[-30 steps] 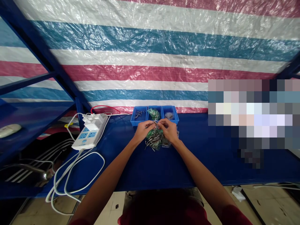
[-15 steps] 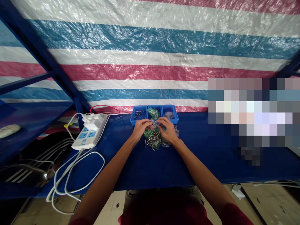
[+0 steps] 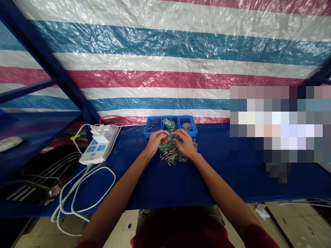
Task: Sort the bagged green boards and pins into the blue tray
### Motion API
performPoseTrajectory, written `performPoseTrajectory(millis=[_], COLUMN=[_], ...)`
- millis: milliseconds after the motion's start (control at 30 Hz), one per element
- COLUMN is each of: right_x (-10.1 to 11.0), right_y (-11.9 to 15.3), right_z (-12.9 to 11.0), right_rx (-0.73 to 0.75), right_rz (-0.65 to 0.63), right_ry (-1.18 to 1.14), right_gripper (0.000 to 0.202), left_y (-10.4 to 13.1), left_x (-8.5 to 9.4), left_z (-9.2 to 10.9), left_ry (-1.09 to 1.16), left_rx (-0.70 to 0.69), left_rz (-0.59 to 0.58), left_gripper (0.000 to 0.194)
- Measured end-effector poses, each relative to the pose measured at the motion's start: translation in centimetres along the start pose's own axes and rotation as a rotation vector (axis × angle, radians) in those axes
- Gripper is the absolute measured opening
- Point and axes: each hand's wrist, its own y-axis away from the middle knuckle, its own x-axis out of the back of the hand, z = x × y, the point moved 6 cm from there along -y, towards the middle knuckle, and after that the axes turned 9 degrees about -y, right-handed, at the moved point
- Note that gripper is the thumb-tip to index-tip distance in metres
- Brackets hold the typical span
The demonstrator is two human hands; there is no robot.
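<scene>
My left hand (image 3: 156, 141) and my right hand (image 3: 184, 143) meet over the middle of the table. Between their closed fingertips is a small clear plastic bag (image 3: 170, 136), pinched from both sides; what it contains is too small to make out. Just below lies a heap of thin metal pins (image 3: 169, 154), spread on green plastic wrapping. Clear packets lie beside the heap, partly hidden under my right hand. Behind my hands stand three joined blue bins: the left bin (image 3: 148, 132) with a few metal pins, the middle one with a green bag (image 3: 169, 124), the right one with clear bags (image 3: 186, 126).
A white power strip (image 3: 97, 151) with plugged-in adapters sits on the blue table (image 3: 170, 193) to the left, its white cable (image 3: 113, 175) looped toward the front edge. A striped tarp (image 3: 165, 79) hangs behind. The area at right is pixelated.
The small clear bag has shifted slightly between my fingertips. Both hands stay in nearly the same place, and the bins and pin heap have not moved.
</scene>
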Motion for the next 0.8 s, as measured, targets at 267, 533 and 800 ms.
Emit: performPoseTrajectory(millis=[267,533,800], right_x=[0.25,0.00,0.35], right_y=[-0.03,0.10,-0.18], right_z=[-0.24,-0.36,-0.38], right_rx=[0.003,0.061,0.021], right_rz=[0.031,0.031,0.065], right_ry=[-0.002,0.053,0.028], right_gripper=[0.025,0.024,0.020], left_y=[0.10,0.04,-0.12], left_x=[-0.24,-0.48,0.03], left_z=[-0.01,-0.43,-0.28], left_ry=[0.040,0.027,-0.066], left_rx=[0.035,0.048,-0.020], left_rz=[-0.037,-0.093,-0.038], left_gripper=[0.017,0.036,0.043])
